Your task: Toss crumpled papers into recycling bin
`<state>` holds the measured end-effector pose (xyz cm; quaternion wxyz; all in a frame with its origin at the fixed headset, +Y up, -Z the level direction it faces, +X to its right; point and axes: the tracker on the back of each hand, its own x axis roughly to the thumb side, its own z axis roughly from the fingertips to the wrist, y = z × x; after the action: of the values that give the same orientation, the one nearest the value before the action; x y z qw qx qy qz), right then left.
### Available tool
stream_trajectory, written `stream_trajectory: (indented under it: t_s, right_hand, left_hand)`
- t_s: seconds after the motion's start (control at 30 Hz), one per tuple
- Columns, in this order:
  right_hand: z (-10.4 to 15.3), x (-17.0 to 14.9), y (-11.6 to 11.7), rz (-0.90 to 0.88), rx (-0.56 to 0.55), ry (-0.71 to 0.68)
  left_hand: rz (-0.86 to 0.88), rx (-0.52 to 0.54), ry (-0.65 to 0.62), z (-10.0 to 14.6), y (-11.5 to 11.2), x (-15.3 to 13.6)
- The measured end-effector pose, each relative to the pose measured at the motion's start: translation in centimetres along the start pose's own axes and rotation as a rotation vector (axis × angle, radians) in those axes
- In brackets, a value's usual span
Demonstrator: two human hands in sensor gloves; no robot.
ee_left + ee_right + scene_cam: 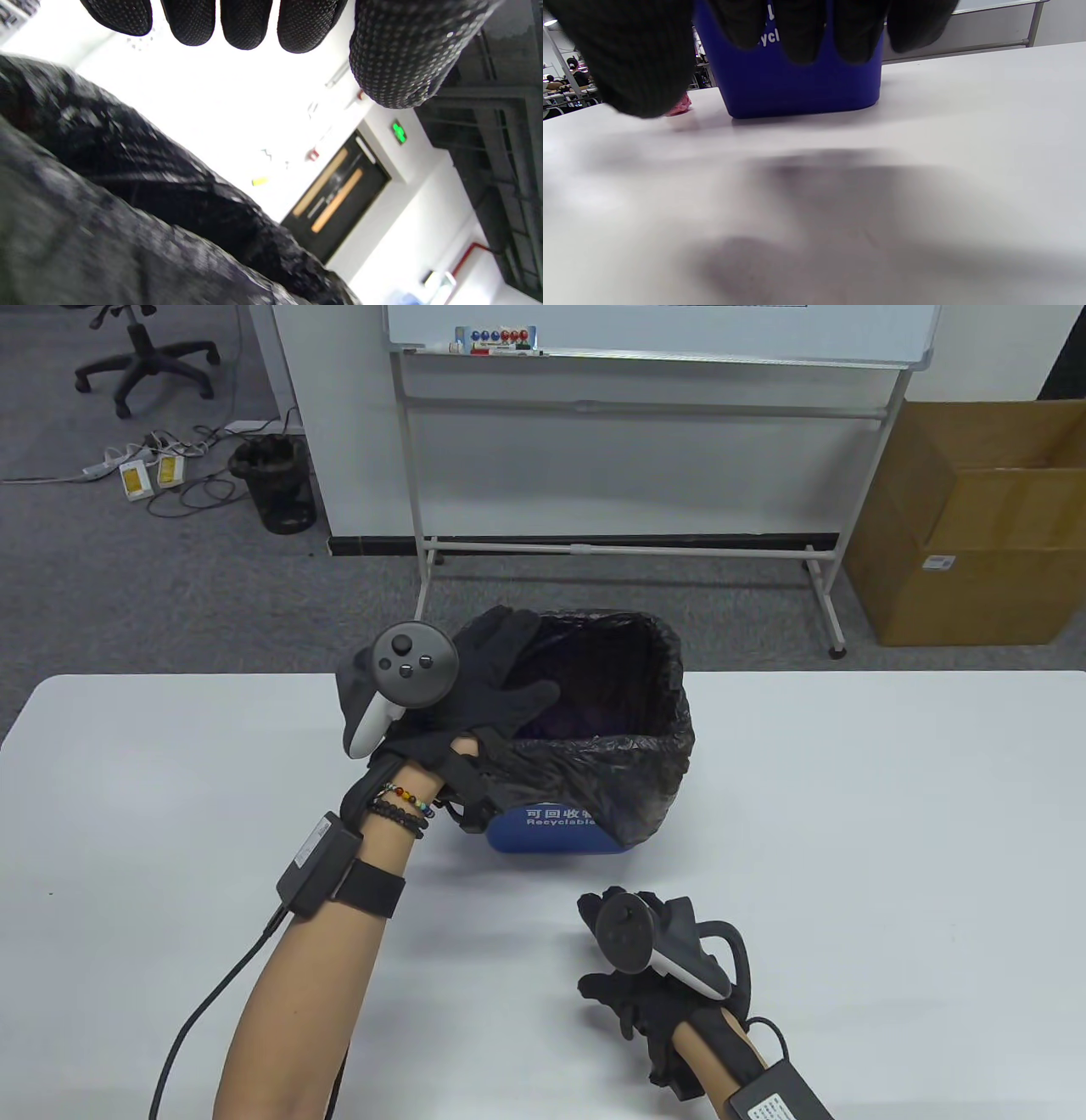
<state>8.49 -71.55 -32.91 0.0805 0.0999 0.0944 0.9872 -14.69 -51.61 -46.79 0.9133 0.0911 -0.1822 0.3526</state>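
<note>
The blue recycling bin [556, 827] with a black bag liner [628, 763] stands at the table's middle. My left hand [526, 657] hovers over the bin's left rim with its fingers spread and holds nothing. Its fingertips [244, 21] hang open above the black liner [127, 190] in the left wrist view. Something purplish [556, 721] shows dimly inside the bin. My right hand [598, 946] is low over the table in front of the bin and holds nothing. Its fingers [806, 25] hang before the bin [797, 84]. A small pink crumpled piece [679, 106] lies beside the bin's base.
The white table [848, 857] extends to both sides of the bin. Behind it stand a whiteboard on a frame [628, 551], a cardboard box [976, 534] at the right, and a black waste basket [276, 487] on the floor at the left.
</note>
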Motion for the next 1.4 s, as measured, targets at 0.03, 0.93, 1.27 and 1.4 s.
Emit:
stream_trajectory:
  t_s: [0.03,0.93,1.27,1.4]
  right_hand:
    - [0.0,0.0,0.0,0.0,-0.002,-0.002]
    - [0.2,0.4,0.2,0.019,-0.003,-0.015]
    - [0.1,0.3,0.4,0.024,0.011,-0.01]
    - [0.1,0.2,0.3,0.025,0.014,-0.008]
  left_hand:
    - [-0.019,0.019,0.012,0.3,0.4,-0.5]
    - [-0.302,0.024,0.422,5.4,-2.4,-17.9]
    - [-0.389,-0.097,0.492,4.9,-7.2,-22.1]
    - [-0.418,-0.166,0.523,4.7,-8.9,-23.3]
